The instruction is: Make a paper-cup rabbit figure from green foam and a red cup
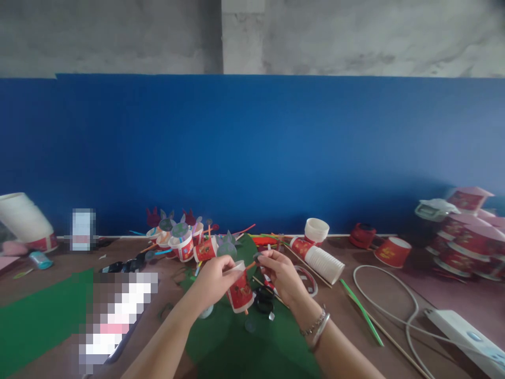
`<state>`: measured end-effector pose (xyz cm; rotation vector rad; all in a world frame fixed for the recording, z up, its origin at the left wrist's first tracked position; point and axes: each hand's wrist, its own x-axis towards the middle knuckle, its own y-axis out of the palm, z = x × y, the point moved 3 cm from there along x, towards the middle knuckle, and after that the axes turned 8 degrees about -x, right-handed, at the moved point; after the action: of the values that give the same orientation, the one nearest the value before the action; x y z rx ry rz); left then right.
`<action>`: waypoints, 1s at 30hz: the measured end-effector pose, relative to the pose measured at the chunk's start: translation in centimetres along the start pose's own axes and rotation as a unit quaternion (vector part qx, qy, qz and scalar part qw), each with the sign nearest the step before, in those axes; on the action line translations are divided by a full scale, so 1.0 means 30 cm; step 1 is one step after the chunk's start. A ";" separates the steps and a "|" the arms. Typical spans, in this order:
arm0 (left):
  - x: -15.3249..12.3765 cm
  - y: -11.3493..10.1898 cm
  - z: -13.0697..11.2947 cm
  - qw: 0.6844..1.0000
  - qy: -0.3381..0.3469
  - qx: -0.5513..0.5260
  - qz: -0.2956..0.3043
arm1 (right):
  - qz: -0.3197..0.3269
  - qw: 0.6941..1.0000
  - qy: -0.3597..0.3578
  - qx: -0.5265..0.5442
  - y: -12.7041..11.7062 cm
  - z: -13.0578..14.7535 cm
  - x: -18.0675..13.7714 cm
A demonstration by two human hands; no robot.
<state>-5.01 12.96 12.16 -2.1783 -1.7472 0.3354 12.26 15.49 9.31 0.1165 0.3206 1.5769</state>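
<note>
My left hand (216, 276) is closed on the rim of a red and white paper cup (240, 293), which is tilted in front of me. An orange stick (251, 266) sticks out from the cup's upper right side. At its end is a small dark round piece (258, 258), pinched between the fingertips of my right hand (282, 271). A short orange end shows under the cup, with another dark disc (250, 326) just below it. Black roll-like items (264, 300) lie behind the cup, beside a green sheet (252, 352).
Decorated paper cups (181, 245) with ears and sticks stand at the back. A stack of paper cups (319, 263) lies behind my right hand. Green strips (363, 313), a white cable (412, 305) and a power strip (465, 337) are at right. A blurred-out bright device (118, 321) lies left.
</note>
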 end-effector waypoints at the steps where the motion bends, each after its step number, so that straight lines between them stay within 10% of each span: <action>1: -0.001 0.001 0.000 1.000 -0.001 0.002 0.001 | -0.004 1.000 -0.002 -0.006 -0.001 -0.001 0.001; 21: -0.011 0.022 -0.013 0.999 0.005 -0.010 0.032 | -0.006 0.984 -0.143 -0.109 0.012 0.007 -0.008; 30: -0.006 0.020 -0.019 1.000 0.015 -0.005 0.010 | -0.060 0.930 -0.238 -0.273 -0.009 0.017 0.001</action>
<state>-4.29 12.60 12.44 -2.1963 -1.7157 0.2978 12.66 15.58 9.71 0.0423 -0.4847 1.4112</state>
